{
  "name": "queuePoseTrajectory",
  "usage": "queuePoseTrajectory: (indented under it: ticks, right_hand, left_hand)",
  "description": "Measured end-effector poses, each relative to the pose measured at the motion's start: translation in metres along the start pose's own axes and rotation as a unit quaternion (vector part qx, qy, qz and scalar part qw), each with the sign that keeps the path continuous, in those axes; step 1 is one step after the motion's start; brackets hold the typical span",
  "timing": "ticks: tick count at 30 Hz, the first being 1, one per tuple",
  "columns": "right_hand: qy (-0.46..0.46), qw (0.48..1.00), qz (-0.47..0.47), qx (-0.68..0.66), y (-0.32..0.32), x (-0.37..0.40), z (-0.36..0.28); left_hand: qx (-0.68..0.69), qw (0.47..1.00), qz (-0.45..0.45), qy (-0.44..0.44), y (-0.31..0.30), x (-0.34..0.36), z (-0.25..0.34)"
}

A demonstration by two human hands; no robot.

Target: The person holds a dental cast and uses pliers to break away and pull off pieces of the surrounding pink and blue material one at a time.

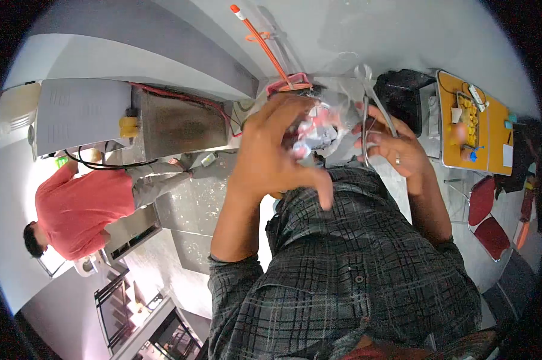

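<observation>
My left hand (271, 150) hovers in front of a crumpled clear plastic bag (322, 129) with white, pink and bluish pieces in it, too blurred to name. The fingers curve over the bag's left side in this view, while the thumb stretches away from them. My right hand (397, 141), wearing a ring, has its fingers wrapped around metal tongs (379, 96). Their joined end points up toward the wall, and the two arms spread down through the fingers.
A black bin (400, 99) stands beyond my right hand, near a yellow table (496, 135) with a tray of yellow items. Red chairs (487, 210) are below it. An orange-handled stick (265, 48) leans at the wall. Someone in a red shirt (87, 201) bends by a metal cabinet (84, 117).
</observation>
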State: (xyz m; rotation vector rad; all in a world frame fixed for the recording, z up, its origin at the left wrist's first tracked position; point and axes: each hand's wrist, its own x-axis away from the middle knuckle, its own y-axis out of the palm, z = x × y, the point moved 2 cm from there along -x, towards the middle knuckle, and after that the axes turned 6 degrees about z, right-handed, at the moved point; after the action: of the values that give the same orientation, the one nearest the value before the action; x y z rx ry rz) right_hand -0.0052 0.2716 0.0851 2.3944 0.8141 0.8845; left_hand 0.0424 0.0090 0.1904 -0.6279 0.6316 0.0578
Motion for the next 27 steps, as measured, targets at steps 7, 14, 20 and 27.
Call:
queuePoseTrajectory:
  ticks: [7, 14, 20, 27]
  right_hand:
    - [-0.150, 0.966, 0.015, 0.212, 0.051, -0.021, -0.021]
    - [-0.065, 0.983, 0.028, 0.170, 0.051, -0.032, -0.003]
    - [-0.046, 0.999, 0.002, 0.019, 0.052, -0.046, 0.012]
    - [-0.042, 0.993, 0.047, 0.097, 0.075, -0.056, 0.023]
  left_hand:
    - [0.478, 0.633, -0.215, -0.570, 0.075, 0.059, -0.043]
    - [0.600, 0.507, -0.093, -0.611, 0.051, 0.058, -0.032]
    - [0.703, 0.610, -0.112, -0.349, 0.028, 0.092, -0.067]
    - [0.590, 0.699, 0.277, -0.295, 0.071, 0.078, -0.037]
